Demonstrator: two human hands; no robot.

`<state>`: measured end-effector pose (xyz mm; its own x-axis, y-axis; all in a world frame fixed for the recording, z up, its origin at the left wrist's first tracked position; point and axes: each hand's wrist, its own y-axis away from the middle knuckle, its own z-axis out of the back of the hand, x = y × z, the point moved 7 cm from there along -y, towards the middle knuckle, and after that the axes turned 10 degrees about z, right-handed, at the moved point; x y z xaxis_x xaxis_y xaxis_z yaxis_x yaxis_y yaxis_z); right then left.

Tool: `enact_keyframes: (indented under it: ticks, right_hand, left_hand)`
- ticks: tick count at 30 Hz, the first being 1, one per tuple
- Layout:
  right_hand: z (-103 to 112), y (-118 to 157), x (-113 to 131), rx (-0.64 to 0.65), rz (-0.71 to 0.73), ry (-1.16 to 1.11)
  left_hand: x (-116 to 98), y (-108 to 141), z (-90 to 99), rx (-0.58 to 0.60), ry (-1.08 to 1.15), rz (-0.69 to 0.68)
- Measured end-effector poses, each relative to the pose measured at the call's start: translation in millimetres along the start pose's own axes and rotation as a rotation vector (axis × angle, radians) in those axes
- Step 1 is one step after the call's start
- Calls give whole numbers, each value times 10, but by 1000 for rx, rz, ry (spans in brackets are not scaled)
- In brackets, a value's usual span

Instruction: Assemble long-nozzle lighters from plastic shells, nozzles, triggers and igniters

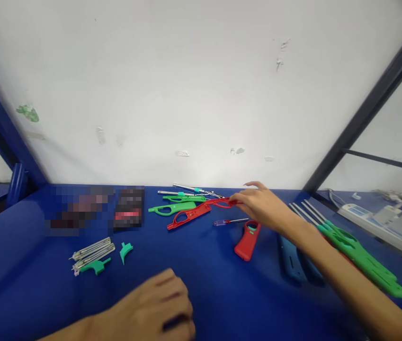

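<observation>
My right hand (pixel 257 201) reaches to the back of the blue table, its fingers closed on the end of a red casing half (pixel 222 202). Beside that piece lie another red casing half (pixel 190 216), green casing halves (pixel 177 207) and a screwdriver (pixel 226 222) with a purple handle. A red lighter handle (pixel 246 242) rests below my right wrist. Near the front edge of the view, my left hand (pixel 161 308) hovers or rests with curled fingers; whether anything is in them is hidden.
Assembled green lighters (pixel 360 251) and blue handles (pixel 292 260) lie on the right, by a white power strip (pixel 381 227). Clear tubes (pixel 94 251) and a teal trigger (pixel 125 252) are on the left. A white wall (pixel 193 94) stands behind the table (pixel 201 270).
</observation>
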<state>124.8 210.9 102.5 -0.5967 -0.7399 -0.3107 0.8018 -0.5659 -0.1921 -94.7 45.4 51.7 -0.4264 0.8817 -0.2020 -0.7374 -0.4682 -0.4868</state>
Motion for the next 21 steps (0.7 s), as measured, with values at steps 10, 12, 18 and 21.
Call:
enact_keyframes:
  ticks: [10,12,18,21]
  right_hand:
    - [179,187,1486,-22,256,-171]
    - [245,150,1524,-13,247,-245]
    - [257,-202,986,-33,108,-331]
    - [20,-418,705,-42,55,-344]
  left_hand:
    - [679,55,450,-249,-11,362]
    - [688,55,385,-206,-11,400]
    - [724,107,255,-50,-24,494]
    - [710,131,204,54,-28,524]
